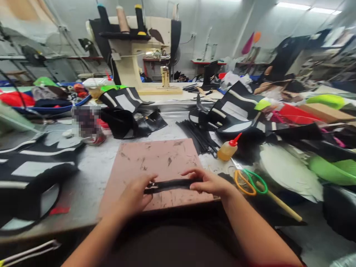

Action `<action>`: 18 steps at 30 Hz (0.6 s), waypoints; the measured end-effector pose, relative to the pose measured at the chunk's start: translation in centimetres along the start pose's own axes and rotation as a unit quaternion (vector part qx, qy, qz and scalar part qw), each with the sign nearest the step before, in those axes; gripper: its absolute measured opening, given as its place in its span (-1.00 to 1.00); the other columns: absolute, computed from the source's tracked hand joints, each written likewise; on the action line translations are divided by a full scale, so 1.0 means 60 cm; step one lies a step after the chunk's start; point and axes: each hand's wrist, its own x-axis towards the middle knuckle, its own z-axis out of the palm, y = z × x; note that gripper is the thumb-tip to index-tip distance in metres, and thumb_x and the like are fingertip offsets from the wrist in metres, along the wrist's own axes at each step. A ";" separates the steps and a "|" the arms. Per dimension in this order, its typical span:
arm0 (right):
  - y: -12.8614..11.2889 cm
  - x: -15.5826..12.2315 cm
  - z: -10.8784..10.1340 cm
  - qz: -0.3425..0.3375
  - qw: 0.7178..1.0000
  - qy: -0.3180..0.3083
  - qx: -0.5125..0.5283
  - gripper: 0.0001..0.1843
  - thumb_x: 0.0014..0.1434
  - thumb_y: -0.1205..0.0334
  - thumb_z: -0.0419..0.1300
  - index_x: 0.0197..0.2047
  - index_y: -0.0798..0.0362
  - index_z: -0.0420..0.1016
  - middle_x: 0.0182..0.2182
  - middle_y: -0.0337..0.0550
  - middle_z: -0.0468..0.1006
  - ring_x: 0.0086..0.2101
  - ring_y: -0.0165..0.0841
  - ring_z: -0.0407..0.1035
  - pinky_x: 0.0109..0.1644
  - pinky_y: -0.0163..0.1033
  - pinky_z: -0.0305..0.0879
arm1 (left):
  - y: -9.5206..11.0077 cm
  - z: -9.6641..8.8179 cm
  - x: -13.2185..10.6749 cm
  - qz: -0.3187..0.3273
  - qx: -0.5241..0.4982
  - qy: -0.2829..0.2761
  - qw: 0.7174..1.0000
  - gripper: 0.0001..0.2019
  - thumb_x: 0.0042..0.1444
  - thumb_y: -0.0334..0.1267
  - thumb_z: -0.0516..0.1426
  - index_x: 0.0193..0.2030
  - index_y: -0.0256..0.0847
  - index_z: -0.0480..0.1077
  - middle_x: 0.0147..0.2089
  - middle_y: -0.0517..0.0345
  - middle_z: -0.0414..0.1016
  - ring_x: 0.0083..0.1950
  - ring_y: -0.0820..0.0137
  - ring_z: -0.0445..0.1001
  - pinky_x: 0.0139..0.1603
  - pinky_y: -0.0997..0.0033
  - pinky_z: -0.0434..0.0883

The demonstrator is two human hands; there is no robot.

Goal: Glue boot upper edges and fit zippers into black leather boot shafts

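Note:
A narrow black strip [171, 185] lies sideways over the near part of a worn pink board [155, 154]. My left hand [135, 193], slightly blurred, has its thumb and fingers closed at the strip's left end, near a small shiny spot. At the other end, my right hand [210, 182] grips the strip between thumb and fingers, the index finger arched above it. To the right of the board are scissors [251, 181] with orange and green handles and a small bottle [228, 149] of yellowish liquid with a red nozzle.
A bundle of black strips [194, 135] lies beyond the board. Black and white cut pieces [41, 167] cover the left; more pieces [230, 107] and a white stack [289, 170] are at right. A sewing machine [136, 63] stands behind. Another person [286, 55] is at the back right.

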 end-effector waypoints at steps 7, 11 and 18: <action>0.034 0.021 0.024 0.077 0.936 -0.031 -0.343 -0.71 0.03 0.41 0.12 -0.19 -0.01 0.53 -0.21 -0.12 0.45 -0.19 -0.30 0.34 -0.06 -0.21 0.22 | -0.027 -0.011 -0.033 -0.030 0.076 -0.086 0.993 -0.71 0.08 -0.31 -0.01 -0.04 -0.14 0.33 0.01 0.08 0.36 0.03 0.31 0.32 0.05 0.28 0.28; 0.018 0.025 0.029 0.055 0.908 -0.038 -0.413 -0.78 0.11 0.22 0.13 -0.18 -0.04 0.54 -0.17 -0.10 0.40 -0.18 -0.28 0.31 -0.07 -0.19 0.20 | 0.001 0.022 -0.003 -0.030 0.131 -0.088 0.987 -0.75 0.16 -0.30 -0.08 -0.16 -0.23 0.39 -0.17 0.02 0.43 -0.13 0.30 0.39 -0.10 0.30 0.34; 0.004 0.042 0.096 0.016 0.859 0.092 -0.503 -0.74 0.14 0.18 0.08 -0.26 0.19 0.48 -0.30 -0.02 0.48 -0.25 -0.26 0.34 -0.17 -0.22 0.24 | -0.001 0.048 0.029 0.004 0.172 -0.024 0.985 -0.77 0.13 -0.21 -0.01 -0.41 -0.25 0.40 -0.42 0.07 0.41 -0.32 0.26 0.41 -0.28 0.27 0.35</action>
